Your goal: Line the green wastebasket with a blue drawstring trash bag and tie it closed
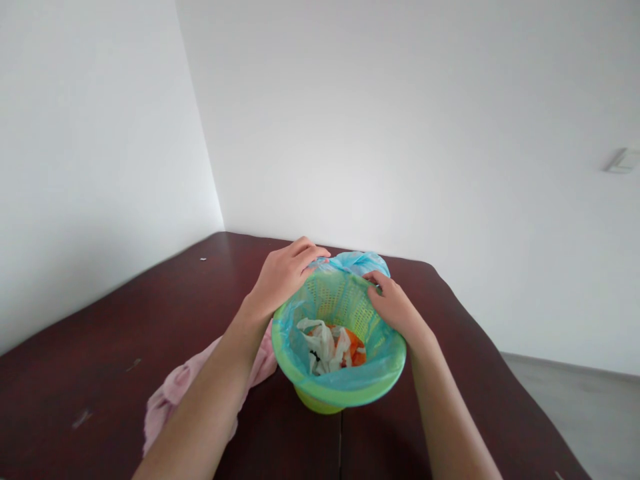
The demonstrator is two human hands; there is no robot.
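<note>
A green mesh wastebasket (345,399) stands on the table, its mouth tilted toward me. A thin blue plastic bag (363,261) lines it, folded over the rim and bunched at the far side. My left hand (289,272) is closed on the bag at the far left of the rim. At the far right of the rim, my right hand (394,304) grips the bag's edge, thumb on the inner side and fingers outside. Crumpled white tissues (327,350) and an orange wrapper (357,348) lie inside the basket.
A pink cloth (173,393) lies on the dark red table (200,313), partly behind my left forearm. White walls (375,133) meet behind the table. A small white scrap (203,259) is near the far left edge. Grey floor (590,407) shows at right.
</note>
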